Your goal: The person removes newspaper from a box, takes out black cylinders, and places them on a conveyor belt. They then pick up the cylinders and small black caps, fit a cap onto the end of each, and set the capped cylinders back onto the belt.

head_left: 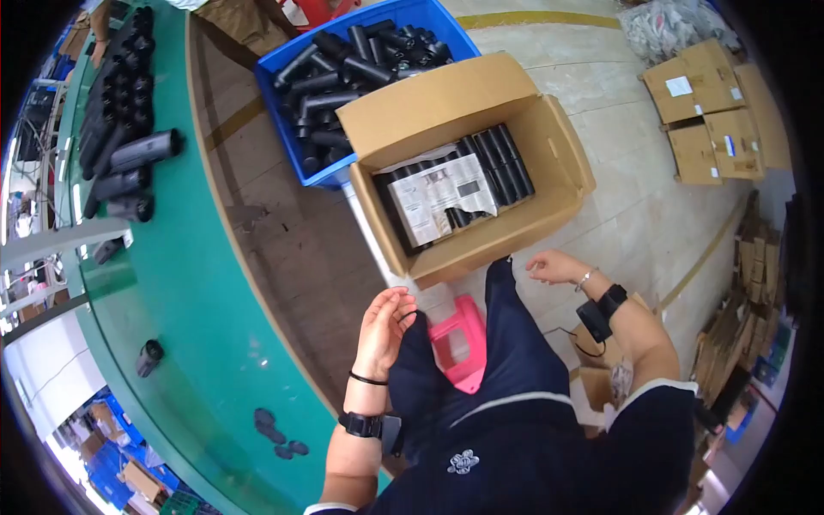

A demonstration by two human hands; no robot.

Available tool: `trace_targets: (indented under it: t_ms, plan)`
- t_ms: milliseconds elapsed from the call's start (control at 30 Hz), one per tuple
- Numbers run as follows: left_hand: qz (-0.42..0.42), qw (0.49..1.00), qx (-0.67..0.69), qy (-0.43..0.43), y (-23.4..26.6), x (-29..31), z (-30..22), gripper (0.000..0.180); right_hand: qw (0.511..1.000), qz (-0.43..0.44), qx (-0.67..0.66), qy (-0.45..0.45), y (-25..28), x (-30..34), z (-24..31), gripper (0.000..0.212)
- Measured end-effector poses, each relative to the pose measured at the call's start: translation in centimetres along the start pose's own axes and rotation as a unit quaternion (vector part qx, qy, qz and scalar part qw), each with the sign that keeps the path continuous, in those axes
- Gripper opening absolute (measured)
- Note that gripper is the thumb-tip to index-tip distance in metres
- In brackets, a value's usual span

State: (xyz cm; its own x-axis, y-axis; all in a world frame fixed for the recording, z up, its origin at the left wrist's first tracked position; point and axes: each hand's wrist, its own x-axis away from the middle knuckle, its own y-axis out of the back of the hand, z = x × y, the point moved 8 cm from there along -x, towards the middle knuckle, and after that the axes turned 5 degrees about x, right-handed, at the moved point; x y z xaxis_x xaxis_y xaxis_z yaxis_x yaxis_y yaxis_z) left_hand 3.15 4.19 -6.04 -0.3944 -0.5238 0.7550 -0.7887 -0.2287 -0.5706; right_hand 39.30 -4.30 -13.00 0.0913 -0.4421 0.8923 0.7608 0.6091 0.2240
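Both hands empty before open cardboard box

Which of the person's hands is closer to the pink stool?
Left. The left hand hangs just left of the pink stool; the right hand is farther, up and right.

A pale tiled floor fills the right side, crossed by a yellow painted line at the far edge. A long green worktop curves along the left, edged by a brown wooden strip. Flattened cardboard sheets lie on the floor at far right, with more cardboard stacked along the right edge. A pink plastic stool stands near the middle. The light is bright and even.
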Motion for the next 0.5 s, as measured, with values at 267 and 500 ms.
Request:
trace_targets:
  t_ms: [267,500]
  plan:
    - [-0.131,0.981,-0.13,0.052,2.8,-15.3,15.1,0.016,0.971,-0.07,0.216,0.072,15.9,-30.6,-6.5,0.023]
    - [-0.126,0.696,-0.687,-0.169,7.0,-16.4,15.4,0.014,0.954,-0.263,0.142,-0.034,14.2,-50.9,-10.7,0.025]
